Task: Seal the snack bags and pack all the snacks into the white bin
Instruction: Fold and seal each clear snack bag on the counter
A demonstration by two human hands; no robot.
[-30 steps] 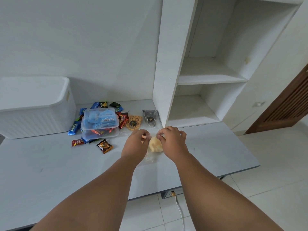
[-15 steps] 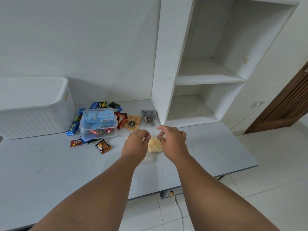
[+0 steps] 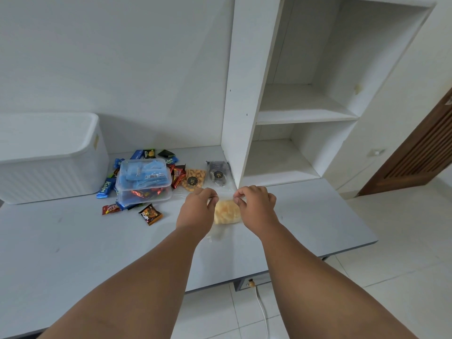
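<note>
A clear bag of yellow chips [image 3: 227,212] lies on the grey table [image 3: 73,245] in front of me. My left hand [image 3: 197,210] and my right hand [image 3: 255,204] each pinch one end of the bag's top edge. Behind them lie a clear bag of orange snacks [image 3: 193,179] and a clear bag of dark round biscuits [image 3: 218,176]. A clear lidded box [image 3: 143,181] holds blue and red packets. Loose wrapped snacks [image 3: 149,214] lie scattered around the box. The white bin [image 3: 49,157] stands at the far left against the wall.
A white shelf unit [image 3: 247,94] rises from the table right behind my hands. The table's front edge runs close below my forearms, with tiled floor [image 3: 403,253] and a white cable [image 3: 263,311] beyond. A brown slatted door [image 3: 420,152] is at the right.
My two hands have drawn a little apart along the top edge of the chip bag. The other snacks and the bin have not moved.
</note>
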